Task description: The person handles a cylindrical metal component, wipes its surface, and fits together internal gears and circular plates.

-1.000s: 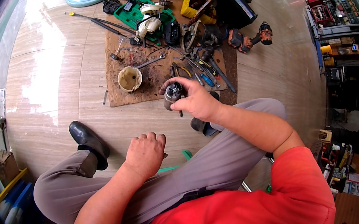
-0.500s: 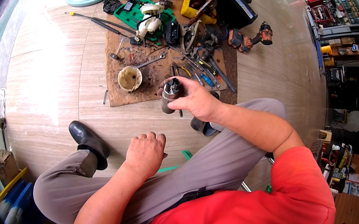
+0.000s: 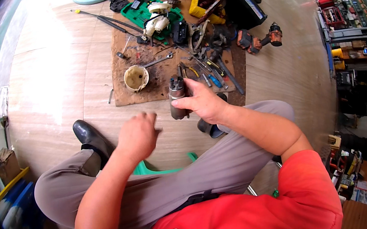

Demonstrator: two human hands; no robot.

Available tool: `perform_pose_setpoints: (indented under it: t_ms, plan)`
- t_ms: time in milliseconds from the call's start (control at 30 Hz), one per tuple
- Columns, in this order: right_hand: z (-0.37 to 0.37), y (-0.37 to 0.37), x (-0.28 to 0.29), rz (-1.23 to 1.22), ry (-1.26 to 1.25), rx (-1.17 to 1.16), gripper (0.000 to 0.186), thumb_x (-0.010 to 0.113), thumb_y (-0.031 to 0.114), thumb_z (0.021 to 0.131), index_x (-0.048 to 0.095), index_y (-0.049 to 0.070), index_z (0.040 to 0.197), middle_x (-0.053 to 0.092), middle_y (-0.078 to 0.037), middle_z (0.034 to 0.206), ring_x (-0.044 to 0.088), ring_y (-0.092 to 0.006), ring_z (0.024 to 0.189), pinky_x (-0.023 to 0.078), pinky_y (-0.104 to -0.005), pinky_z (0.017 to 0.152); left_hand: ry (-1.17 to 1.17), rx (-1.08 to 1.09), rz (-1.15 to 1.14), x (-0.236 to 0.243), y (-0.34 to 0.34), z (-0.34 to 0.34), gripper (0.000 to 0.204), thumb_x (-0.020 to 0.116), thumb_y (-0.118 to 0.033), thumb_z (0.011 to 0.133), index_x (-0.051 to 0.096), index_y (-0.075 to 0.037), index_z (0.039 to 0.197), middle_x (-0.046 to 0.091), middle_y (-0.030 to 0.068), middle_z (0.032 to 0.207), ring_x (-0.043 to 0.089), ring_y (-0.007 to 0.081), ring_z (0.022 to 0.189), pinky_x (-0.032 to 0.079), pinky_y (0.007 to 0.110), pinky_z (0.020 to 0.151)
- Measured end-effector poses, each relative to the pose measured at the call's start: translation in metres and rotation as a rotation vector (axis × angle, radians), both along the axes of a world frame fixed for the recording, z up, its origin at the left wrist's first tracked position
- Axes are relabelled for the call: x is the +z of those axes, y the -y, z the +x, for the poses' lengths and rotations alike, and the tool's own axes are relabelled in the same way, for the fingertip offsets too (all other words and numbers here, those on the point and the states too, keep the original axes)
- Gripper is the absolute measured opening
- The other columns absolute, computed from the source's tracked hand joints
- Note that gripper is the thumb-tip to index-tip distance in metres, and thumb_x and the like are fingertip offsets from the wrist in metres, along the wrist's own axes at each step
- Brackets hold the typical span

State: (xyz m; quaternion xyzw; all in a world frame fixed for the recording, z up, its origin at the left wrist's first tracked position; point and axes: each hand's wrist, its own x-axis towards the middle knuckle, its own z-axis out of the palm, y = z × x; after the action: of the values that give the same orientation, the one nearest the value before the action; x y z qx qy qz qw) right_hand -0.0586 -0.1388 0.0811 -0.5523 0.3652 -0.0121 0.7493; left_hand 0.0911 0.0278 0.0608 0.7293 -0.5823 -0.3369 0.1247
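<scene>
In my right hand (image 3: 200,102), fingers closed round it, is an upright dark metal cylinder (image 3: 178,103) with black fittings on top. My left hand (image 3: 136,133) hovers left of it, fingers curved and blurred, so whether anything is in them cannot be made out. Beyond both hands lies a stained cardboard sheet (image 3: 126,97), holding a cream plastic cup (image 3: 136,79), a wrench (image 3: 159,60), pliers and screwdrivers (image 3: 216,81), and an open green case (image 3: 133,13) with a white plastic assembly (image 3: 155,24).
An orange-black drill (image 3: 269,37) lies right of the cardboard, near a black box (image 3: 246,8) and yellow container (image 3: 202,5). A cardboard box (image 3: 5,165) stands at the left, shelves of tools (image 3: 337,1) at the right, and a green plastic piece (image 3: 163,168) under my legs.
My left hand has risen forward from above my lap and blurs. The cylinder in my right hand now stands more upright and slightly lower. The view has shifted slightly.
</scene>
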Motion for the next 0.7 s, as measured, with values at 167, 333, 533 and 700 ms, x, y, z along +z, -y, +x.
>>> perform_pose_setpoints:
  t_ms: [167,333,533,700]
  plan:
    - [0.002,-0.010,0.010,-0.026,-0.077,0.110,0.038,0.070,0.014,0.089,0.053,0.003,0.121,0.058,-0.003,0.104,0.055,-0.0111,0.094,0.049,-0.0287,0.082,-0.699,0.559,-0.176,0.006,0.020,0.023,0.029,0.061,-0.013,0.096,0.062,0.004,0.119,0.069,0.0129,0.105,0.065,0.0189,0.091,0.052,0.032,0.079]
    - [-0.003,-0.016,0.011,-0.035,-0.043,0.222,0.037,0.070,0.016,0.090,0.052,0.001,0.119,0.058,-0.003,0.098,0.054,-0.0108,0.089,0.049,-0.0292,0.077,-0.926,0.587,-0.096,0.013,0.021,0.016,0.029,0.064,-0.012,0.095,0.063,0.003,0.119,0.070,0.0092,0.098,0.061,0.0128,0.085,0.051,0.029,0.076]
    - [-0.005,-0.017,0.014,-0.097,-0.081,0.314,0.035,0.072,0.016,0.087,0.055,0.002,0.114,0.060,-0.004,0.096,0.054,-0.0116,0.087,0.049,-0.0304,0.077,-0.940,0.545,-0.101,0.012,0.021,0.013,0.022,0.065,-0.010,0.093,0.064,0.004,0.111,0.069,0.0077,0.093,0.060,0.0115,0.083,0.050,0.028,0.075]
    - [-0.007,-0.020,0.009,-0.116,-0.037,0.345,0.034,0.072,0.017,0.086,0.056,0.003,0.113,0.061,-0.004,0.097,0.055,-0.0133,0.086,0.049,-0.0315,0.079,-0.928,0.527,-0.096,0.014,0.022,0.010,0.016,0.066,-0.008,0.092,0.063,0.004,0.102,0.067,0.0060,0.088,0.058,0.0101,0.081,0.049,0.027,0.073]
